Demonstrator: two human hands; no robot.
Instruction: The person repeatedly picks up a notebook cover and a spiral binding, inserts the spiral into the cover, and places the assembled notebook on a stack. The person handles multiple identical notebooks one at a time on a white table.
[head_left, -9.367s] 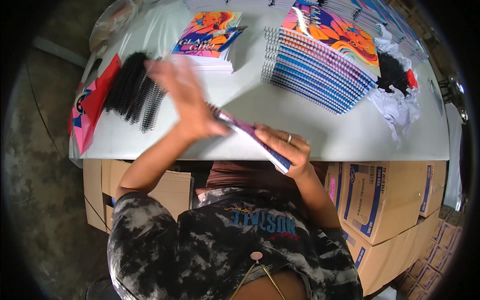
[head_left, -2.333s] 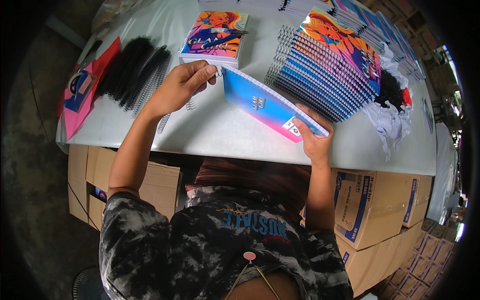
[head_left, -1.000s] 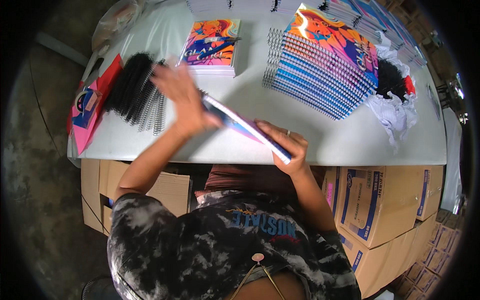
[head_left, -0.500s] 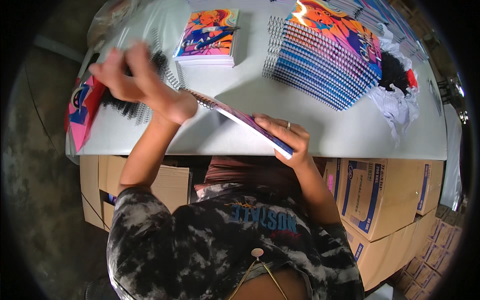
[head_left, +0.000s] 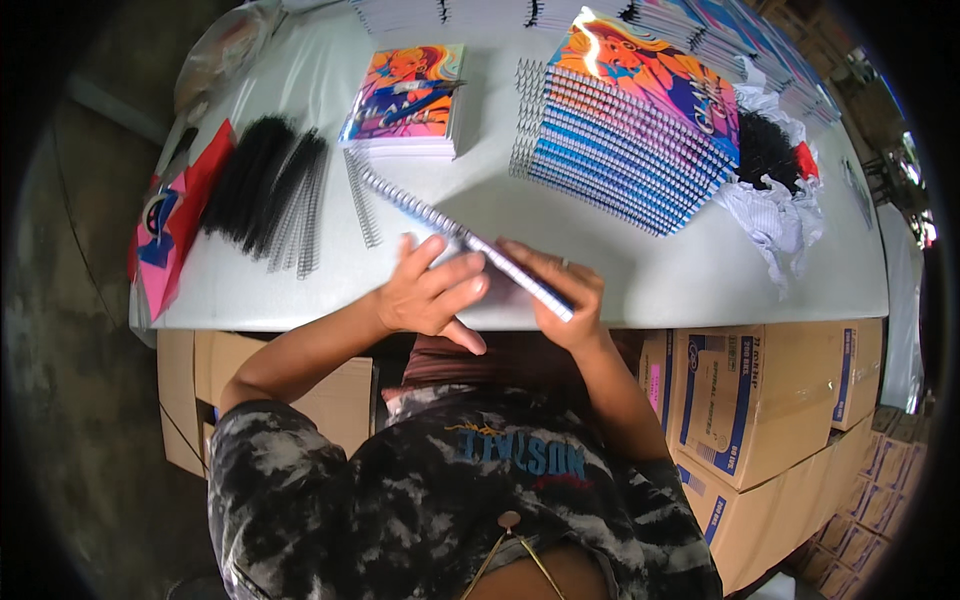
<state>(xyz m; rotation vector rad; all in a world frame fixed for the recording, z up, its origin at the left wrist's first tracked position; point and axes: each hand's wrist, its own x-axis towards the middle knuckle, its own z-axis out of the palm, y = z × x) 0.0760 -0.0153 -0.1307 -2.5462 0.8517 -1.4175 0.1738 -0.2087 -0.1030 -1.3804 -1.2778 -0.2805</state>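
My right hand (head_left: 565, 290) grips a thin notebook (head_left: 522, 276) by its near end, held tilted above the table's front edge. A dark wire coil (head_left: 415, 204) runs along the notebook's edge and sticks out well past its far end. Beside the notebook is my left hand (head_left: 432, 293), palm turned up and fingers spread, holding nothing; I cannot tell whether its fingertips touch the notebook. One loose coil (head_left: 364, 205) lies on the table beyond the left hand. Farther left lies a bundle of black coils (head_left: 265, 190).
A stack of uncoiled notebooks (head_left: 410, 146) bears a blue-handled tool (head_left: 415, 102). Coil-bound notebooks (head_left: 640, 150) lie fanned out at the right, near a crumpled cloth (head_left: 765, 225). A red and pink wrapper (head_left: 180, 225) lies at the left edge. Cardboard boxes (head_left: 770, 400) stand below the table.
My left hand has come down and right, from raised above the coils to beside the notebook. The coil now lies along more of the notebook's edge. My right hand keeps its grip.
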